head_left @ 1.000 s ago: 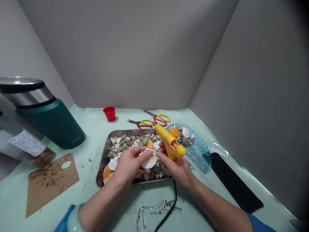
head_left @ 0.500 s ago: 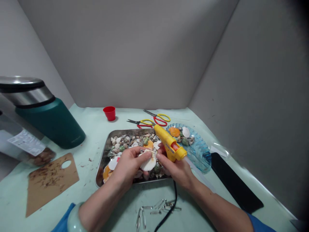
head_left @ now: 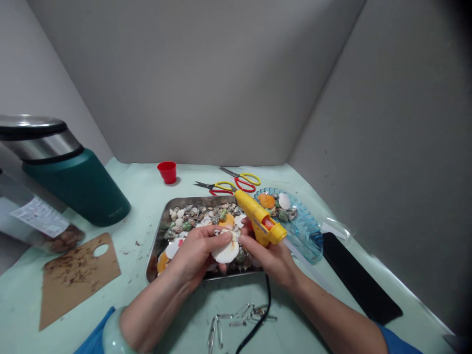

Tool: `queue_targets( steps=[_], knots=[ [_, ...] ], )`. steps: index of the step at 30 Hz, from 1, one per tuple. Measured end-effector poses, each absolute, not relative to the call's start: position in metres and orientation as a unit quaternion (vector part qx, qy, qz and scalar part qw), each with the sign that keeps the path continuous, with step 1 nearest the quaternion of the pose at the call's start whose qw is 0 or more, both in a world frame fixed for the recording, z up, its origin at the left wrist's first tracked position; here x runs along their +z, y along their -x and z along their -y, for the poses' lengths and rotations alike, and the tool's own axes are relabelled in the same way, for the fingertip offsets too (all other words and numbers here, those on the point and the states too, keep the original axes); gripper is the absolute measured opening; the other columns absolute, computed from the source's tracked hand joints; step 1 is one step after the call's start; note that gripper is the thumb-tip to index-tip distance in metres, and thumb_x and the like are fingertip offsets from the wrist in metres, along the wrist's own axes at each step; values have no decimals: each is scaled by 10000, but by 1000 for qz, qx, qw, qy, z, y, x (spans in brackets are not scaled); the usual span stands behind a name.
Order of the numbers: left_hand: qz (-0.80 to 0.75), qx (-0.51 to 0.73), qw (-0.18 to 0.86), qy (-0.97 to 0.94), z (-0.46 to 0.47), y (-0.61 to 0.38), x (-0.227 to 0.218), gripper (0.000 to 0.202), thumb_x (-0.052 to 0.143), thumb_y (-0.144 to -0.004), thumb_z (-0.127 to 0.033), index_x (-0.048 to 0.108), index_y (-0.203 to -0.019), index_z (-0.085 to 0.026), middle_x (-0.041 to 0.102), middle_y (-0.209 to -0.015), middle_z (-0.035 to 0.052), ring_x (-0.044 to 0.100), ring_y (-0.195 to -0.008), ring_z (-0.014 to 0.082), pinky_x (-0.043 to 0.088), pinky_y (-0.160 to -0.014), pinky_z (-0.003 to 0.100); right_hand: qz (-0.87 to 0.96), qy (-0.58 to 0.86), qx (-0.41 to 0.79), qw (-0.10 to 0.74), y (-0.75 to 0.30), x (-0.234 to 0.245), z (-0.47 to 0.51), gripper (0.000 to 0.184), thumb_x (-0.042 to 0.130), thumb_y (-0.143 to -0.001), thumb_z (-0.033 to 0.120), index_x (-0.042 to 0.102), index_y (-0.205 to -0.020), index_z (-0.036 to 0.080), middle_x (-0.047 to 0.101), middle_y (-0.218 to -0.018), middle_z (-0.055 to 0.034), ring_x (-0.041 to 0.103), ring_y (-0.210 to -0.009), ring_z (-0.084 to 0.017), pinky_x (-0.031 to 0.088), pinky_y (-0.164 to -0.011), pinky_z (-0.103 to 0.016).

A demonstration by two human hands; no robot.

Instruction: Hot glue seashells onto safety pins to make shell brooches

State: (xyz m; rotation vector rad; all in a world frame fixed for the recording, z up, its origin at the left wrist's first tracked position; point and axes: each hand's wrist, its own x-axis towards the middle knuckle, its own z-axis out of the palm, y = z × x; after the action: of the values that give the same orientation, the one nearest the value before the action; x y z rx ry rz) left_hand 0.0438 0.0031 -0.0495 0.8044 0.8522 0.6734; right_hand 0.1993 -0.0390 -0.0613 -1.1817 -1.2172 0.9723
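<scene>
My left hand (head_left: pixel 193 255) pinches a white scallop shell (head_left: pixel 225 250) over the metal tray (head_left: pixel 154 251) full of small mixed shells. A thin metal clip lies across the top of that shell, under my thumb. My right hand (head_left: pixel 271 260) grips a yellow glue gun (head_left: pixel 258 219), its nozzle pointing away toward the scissors, while its fingertips touch the shell's right edge. The gun's black cord (head_left: pixel 262 309) runs down toward me.
A blue glass dish (head_left: pixel 304 228) with a few shells sits right of the tray. Two yellow-and-red scissors (head_left: pixel 230 183) and a red cup (head_left: pixel 167 172) lie behind. A green flask (head_left: pixel 70 172), brown card (head_left: pixel 75 275), metal clips (head_left: pixel 236 317) and a black slab (head_left: pixel 357 280) surround.
Both hands with the shell and glue gun have shifted very slightly; the shell sits a little lower in my left fingers.
</scene>
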Motion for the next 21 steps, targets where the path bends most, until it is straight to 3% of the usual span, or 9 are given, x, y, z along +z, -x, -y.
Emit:
queue_targets(
  steps=[14, 21],
  knots=[
    [-390, 301, 796, -353, -4, -45, -45, 255, 743, -673, -221, 679, -856, -55, 622, -610, 45, 502, -439, 78, 448, -353, 172, 518, 493, 409, 567, -201, -66, 37, 258, 686, -728, 379, 588, -868, 185, 575, -791, -19, 547, -699, -148, 485, -681, -280],
    [-383, 318, 786, -366, -4, -44, -44, 330, 767, -654, -173, 664, -959, -99, 682, -862, 80, 612, -640, 117, 540, -506, 191, 494, 511, 411, 572, -205, -77, 33, 252, 639, -788, 379, 608, -947, 186, 561, -727, 13, 515, -590, -115, 453, -604, -264]
  ],
)
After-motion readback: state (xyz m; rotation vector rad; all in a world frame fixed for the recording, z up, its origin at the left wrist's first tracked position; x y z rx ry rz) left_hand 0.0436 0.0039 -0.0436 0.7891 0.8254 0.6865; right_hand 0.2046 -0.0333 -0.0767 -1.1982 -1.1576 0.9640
